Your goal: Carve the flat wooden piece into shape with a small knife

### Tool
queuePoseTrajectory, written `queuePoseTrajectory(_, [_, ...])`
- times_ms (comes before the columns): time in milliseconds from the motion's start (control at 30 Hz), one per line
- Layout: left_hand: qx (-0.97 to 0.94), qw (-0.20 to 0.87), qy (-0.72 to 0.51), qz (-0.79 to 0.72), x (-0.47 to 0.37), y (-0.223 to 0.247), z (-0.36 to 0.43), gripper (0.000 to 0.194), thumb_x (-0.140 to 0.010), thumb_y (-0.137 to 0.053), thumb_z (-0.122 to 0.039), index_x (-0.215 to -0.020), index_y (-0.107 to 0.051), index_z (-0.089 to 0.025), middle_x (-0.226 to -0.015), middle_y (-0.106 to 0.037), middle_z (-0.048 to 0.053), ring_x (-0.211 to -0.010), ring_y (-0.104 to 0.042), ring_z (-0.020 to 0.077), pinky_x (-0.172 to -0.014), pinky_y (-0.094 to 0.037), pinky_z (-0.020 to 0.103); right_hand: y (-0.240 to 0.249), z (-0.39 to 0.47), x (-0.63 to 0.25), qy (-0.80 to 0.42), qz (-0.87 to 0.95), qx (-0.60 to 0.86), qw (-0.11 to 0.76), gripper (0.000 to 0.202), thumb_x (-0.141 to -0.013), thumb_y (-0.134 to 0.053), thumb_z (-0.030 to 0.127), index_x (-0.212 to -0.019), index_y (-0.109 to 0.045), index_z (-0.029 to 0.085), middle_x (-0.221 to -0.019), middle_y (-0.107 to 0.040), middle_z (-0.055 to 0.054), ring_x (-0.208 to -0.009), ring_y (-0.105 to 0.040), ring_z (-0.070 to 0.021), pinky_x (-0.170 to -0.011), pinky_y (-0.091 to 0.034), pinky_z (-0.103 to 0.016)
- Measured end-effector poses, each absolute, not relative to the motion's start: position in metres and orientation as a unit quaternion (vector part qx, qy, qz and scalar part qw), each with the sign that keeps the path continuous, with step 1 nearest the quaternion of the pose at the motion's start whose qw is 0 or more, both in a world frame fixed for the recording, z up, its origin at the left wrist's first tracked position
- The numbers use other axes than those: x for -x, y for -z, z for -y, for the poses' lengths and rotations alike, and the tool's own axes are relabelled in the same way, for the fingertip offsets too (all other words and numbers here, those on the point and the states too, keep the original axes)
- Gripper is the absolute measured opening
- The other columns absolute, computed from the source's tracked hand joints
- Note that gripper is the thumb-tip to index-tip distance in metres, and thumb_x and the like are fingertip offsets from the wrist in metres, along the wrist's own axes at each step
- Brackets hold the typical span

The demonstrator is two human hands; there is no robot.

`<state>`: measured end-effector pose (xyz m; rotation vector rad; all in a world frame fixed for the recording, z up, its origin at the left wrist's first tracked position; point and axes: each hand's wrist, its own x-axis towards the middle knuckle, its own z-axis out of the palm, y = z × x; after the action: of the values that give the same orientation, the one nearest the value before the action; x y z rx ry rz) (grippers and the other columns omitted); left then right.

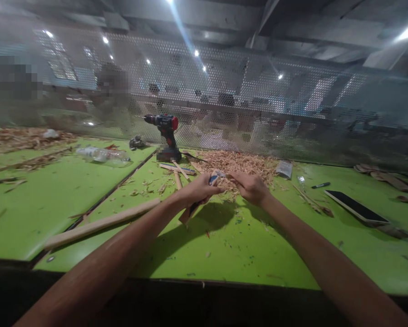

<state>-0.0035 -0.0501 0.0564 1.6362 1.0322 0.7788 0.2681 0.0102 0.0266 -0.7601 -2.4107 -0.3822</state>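
My left hand (202,188) is closed around a wooden piece (186,215). Its pale, dark-sided lower end sticks out below the palm, and a blue and white part (215,177) shows above the thumb side; the rest is hidden by the fingers. Just to the right, my right hand (253,188) is pinched shut, its fingertips close to the blue and white part. Something small and brownish may be between those fingertips, too small to make out. Both hands are over the green tabletop (231,254), in front of a heap of wood shavings (244,164).
A cordless drill (166,131) stands upright behind my left hand, near a perforated metal screen (224,100). A long wooden strip (105,223) lies at left, beyond it a plastic bottle (103,155). To the right are a pen (321,185) and a dark flat slab (356,206).
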Motion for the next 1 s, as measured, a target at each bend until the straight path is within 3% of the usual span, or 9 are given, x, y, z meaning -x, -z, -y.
queuePoseTrajectory(100, [-0.676, 0.517, -0.314, -0.421, 0.007, -0.057, 0.048, 0.045, -0.101, -0.087, -0.029, -0.082, -0.047, -0.026, -0.054, -0.048, -0.009, -0.044, -0.043, 0.0090, -0.047, -0.037, 0.021, -0.026, -0.020, -0.274, 0.129, 0.900, 0.304, 0.283, 0.042, -0.116, -0.063, 0.018, -0.147, -0.090, 0.028, -0.125, -0.094, -0.013, -0.096, -0.091, -0.0304, -0.077, -0.077, -0.042])
queuePoseTrajectory(233, [-0.689, 0.538, -0.281, -0.395, 0.011, -0.059, 0.051, 0.045, -0.096, -0.093, -0.030, -0.085, -0.049, -0.026, -0.058, -0.051, -0.009, -0.046, -0.045, 0.0086, -0.048, -0.038, 0.021, -0.036, -0.041, -0.305, 0.119, 0.836, 0.409, 0.345, 0.041, -0.113, -0.063, 0.017, -0.138, -0.094, 0.028, -0.116, -0.093, -0.017, -0.098, -0.092, -0.0374, -0.084, -0.077, -0.053])
queuePoseTrajectory(367, [-0.682, 0.517, -0.293, -0.426, 0.010, -0.058, 0.050, 0.045, -0.096, -0.093, -0.031, -0.086, -0.050, -0.026, -0.060, -0.054, -0.008, -0.048, -0.044, 0.0084, -0.049, -0.037, 0.023, -0.044, -0.045, -0.320, 0.085, 0.769, 0.471, 0.422, 0.038, -0.116, -0.065, 0.036, -0.140, -0.094, 0.029, -0.130, -0.091, -0.020, -0.111, -0.090, -0.0444, -0.099, -0.073, -0.065])
queuePoseTrajectory(633, [-0.666, 0.518, -0.308, -0.440, 0.007, -0.053, 0.046, 0.049, -0.095, -0.094, -0.035, -0.081, -0.049, -0.026, -0.056, -0.050, -0.007, -0.046, -0.044, 0.0092, -0.049, -0.036, 0.024, -0.028, -0.003, -0.261, -0.006, 0.863, 0.323, 0.388, 0.040, -0.118, -0.066, 0.048, -0.135, -0.095, 0.026, -0.115, -0.095, -0.012, -0.096, -0.090, -0.0316, -0.088, -0.075, -0.045])
queuePoseTrajectory(1000, [-0.665, 0.498, -0.339, -0.441, 0.002, -0.048, 0.048, 0.050, -0.095, -0.095, -0.035, -0.080, -0.048, -0.026, -0.055, -0.051, -0.009, -0.045, -0.045, 0.0093, -0.047, -0.038, 0.022, -0.016, -0.004, -0.253, 0.025, 0.893, 0.285, 0.346, 0.033, -0.119, -0.070, 0.031, -0.140, -0.094, 0.028, -0.113, -0.095, -0.012, -0.089, -0.090, -0.0310, -0.079, -0.077, -0.046])
